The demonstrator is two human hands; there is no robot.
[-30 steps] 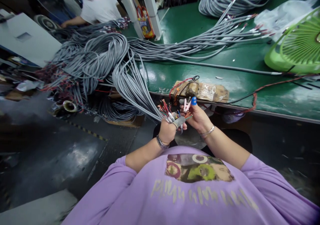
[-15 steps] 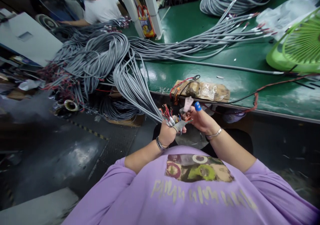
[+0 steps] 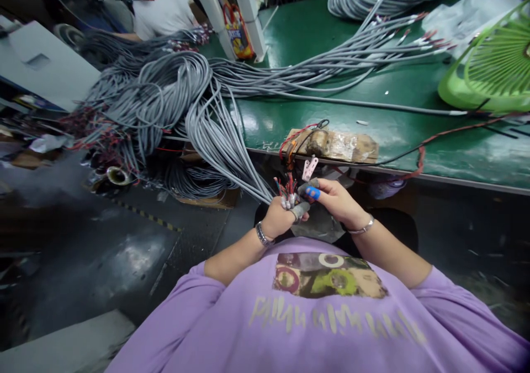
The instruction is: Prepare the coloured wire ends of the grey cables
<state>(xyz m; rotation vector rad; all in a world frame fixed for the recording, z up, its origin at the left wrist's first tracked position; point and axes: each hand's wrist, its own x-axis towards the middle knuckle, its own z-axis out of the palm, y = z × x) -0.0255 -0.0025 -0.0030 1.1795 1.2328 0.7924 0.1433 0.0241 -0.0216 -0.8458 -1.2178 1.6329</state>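
My left hand (image 3: 281,217) is closed around the ends of several grey cables (image 3: 244,166), whose stripped coloured wires (image 3: 289,187) fan out above the fist. A grey cover wraps its thumb. Close beside it, my right hand (image 3: 336,201) pinches at the wire ends, thumb and fingers pressed together. Its thumb wears a blue cover (image 3: 313,192) and a finger has a grey one. What lies between those fingertips is too small to make out. Just above the right fingers a pink clip (image 3: 309,169) shows at the table edge.
Big coils of grey cable (image 3: 174,80) hang over the left end of the green table (image 3: 298,42). A wooden block (image 3: 351,146) with wires sits at the front edge. A green fan (image 3: 492,69) stands right. A person (image 3: 161,9) is at the back left.
My right hand has closed from a more open pose, its blue-covered thumb coming down and left to the wires. The wires in my left hand now point more upward.
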